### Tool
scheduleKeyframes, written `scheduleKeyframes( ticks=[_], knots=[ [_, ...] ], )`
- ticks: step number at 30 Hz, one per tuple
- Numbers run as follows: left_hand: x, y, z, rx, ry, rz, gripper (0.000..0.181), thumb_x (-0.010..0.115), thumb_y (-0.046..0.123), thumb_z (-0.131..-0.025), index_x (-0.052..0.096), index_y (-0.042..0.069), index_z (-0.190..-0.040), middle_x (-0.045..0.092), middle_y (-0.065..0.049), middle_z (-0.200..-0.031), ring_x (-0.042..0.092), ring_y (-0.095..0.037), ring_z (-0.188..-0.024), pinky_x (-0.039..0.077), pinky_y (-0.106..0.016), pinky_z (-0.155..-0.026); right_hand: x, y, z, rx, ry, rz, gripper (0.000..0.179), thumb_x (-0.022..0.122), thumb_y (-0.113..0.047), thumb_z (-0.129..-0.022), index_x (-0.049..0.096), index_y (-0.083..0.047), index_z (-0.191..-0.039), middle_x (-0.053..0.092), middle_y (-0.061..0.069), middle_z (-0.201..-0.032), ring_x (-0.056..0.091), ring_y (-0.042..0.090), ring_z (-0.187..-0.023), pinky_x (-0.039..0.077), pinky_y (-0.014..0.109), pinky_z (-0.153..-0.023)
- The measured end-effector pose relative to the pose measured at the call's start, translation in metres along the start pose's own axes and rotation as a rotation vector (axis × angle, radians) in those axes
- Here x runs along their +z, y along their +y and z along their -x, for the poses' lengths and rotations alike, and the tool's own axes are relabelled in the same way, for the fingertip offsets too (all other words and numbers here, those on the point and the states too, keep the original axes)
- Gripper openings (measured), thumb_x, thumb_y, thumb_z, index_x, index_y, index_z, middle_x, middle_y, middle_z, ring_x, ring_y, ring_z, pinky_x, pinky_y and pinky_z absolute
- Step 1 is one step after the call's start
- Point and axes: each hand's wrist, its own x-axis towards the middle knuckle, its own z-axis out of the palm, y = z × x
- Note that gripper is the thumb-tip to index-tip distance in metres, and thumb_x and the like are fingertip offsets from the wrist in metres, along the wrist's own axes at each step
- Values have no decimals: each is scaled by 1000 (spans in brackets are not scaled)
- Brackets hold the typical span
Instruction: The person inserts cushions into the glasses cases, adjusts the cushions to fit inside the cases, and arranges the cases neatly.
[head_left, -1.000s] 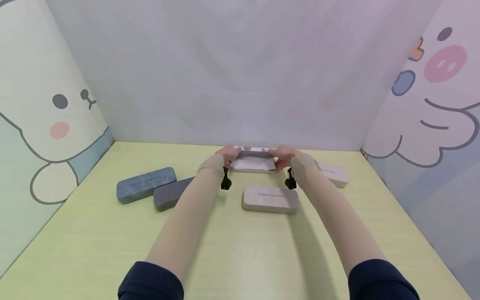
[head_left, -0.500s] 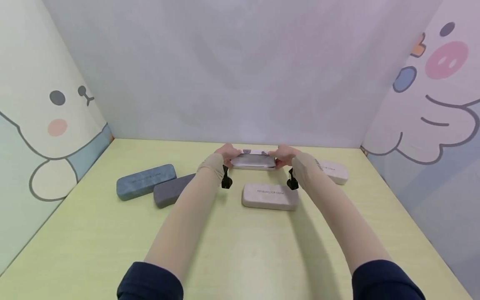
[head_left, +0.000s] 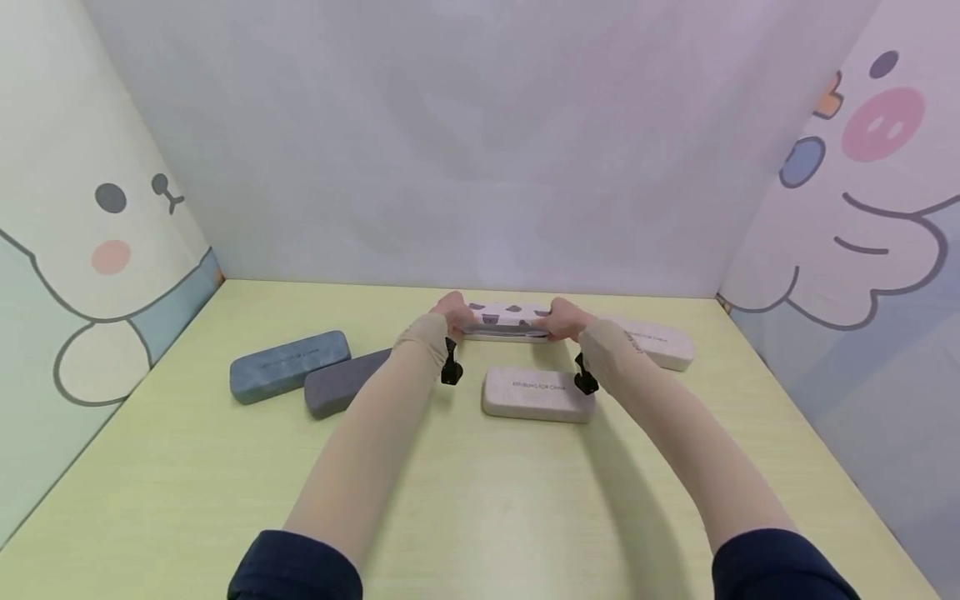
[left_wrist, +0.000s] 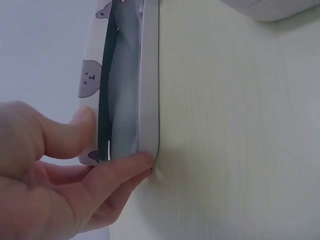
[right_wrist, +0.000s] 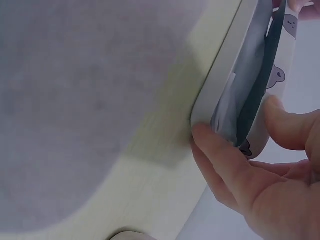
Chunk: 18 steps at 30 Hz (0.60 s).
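Against the back wall, a white glasses case (head_left: 506, 318) with a grey bear print lies on the table, its lid tipped down to a narrow gap. My left hand (head_left: 453, 312) holds the left end, the thumb on the lid and the fingers along the base, as the left wrist view shows. At the other end my right hand (head_left: 564, 319) grips the case the same way. Through the gap in the right wrist view shows a pale grey soft lining or pouch (right_wrist: 227, 110). Dark green edging (left_wrist: 104, 95) runs along the lid.
In front of the hands lies a pale pinkish case (head_left: 538, 395) with printed lettering. Another pale case (head_left: 660, 342) is beyond the right wrist. To the left, a blue case (head_left: 288, 367) touches a dark grey case (head_left: 341, 385), partly behind the left forearm.
The lid has swung down toward me, from standing open with the inside showing to nearly closed, its bear print now facing up. Both hands stay at the case's ends.
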Motion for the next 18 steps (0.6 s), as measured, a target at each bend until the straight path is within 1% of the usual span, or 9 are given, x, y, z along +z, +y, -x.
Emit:
scheduleKeyframes(
  ticks=[2,4,6,8,11,14,16,18],
  knots=[
    [2,-1,-4,-6,22,-44,40,60,14,-93,50,-8,-125,52,-19,-133,52,-16,-66,51,-25,-61,3,-1,1,-5,30,64,28,57,-22,-96,50,4,-100,47,5,-78,44,11,-62,43,22,-65],
    [3,-1,-7,-10,39,-99,34,60,14,-93,54,-7,-118,56,-19,-130,53,-16,-65,48,-24,-56,5,-2,4,-4,46,95,33,58,-22,-95,49,7,-109,48,9,-88,45,15,-70,42,24,-67],
    [5,-2,-9,-15,54,-147,26,58,12,-93,57,-6,-111,59,-19,-125,53,-16,-62,45,-22,-52,8,-3,6,-5,58,132,35,58,-22,-95,49,8,-111,48,12,-94,45,18,-75,42,26,-69],
    [7,-2,-9,-14,76,-197,19,57,9,-91,58,-4,-104,61,-18,-119,50,-15,-60,42,-21,-50,10,-3,7,-10,69,164,31,60,-19,-93,49,7,-107,48,13,-96,45,19,-79,42,28,-71],
    [12,-1,-9,-10,108,-257,10,53,6,-88,57,-1,-95,63,-15,-109,45,-14,-58,37,-21,-48,11,-4,9,-23,84,229,22,61,-14,-89,49,3,-95,48,12,-92,45,21,-79,42,30,-72],
    [15,1,-8,-6,139,-309,3,53,4,-86,55,2,-88,61,-12,-99,40,-14,-60,33,-22,-48,11,-5,11,-33,96,279,19,63,-12,-85,48,-1,-86,48,11,-88,46,21,-79,44,31,-73],
    [16,3,-8,-6,156,-326,2,54,3,-86,56,2,-86,61,-11,-98,40,-15,-63,33,-23,-51,11,-6,11,-36,99,301,21,65,-14,-85,48,-2,-83,48,10,-86,46,21,-78,44,31,-73],
    [16,4,-8,-9,173,-341,5,56,4,-86,59,2,-89,63,-11,-100,43,-16,-68,36,-23,-55,9,-8,11,-36,97,321,22,66,-16,-85,48,-3,-82,48,10,-86,47,21,-78,44,31,-73]
  ],
)
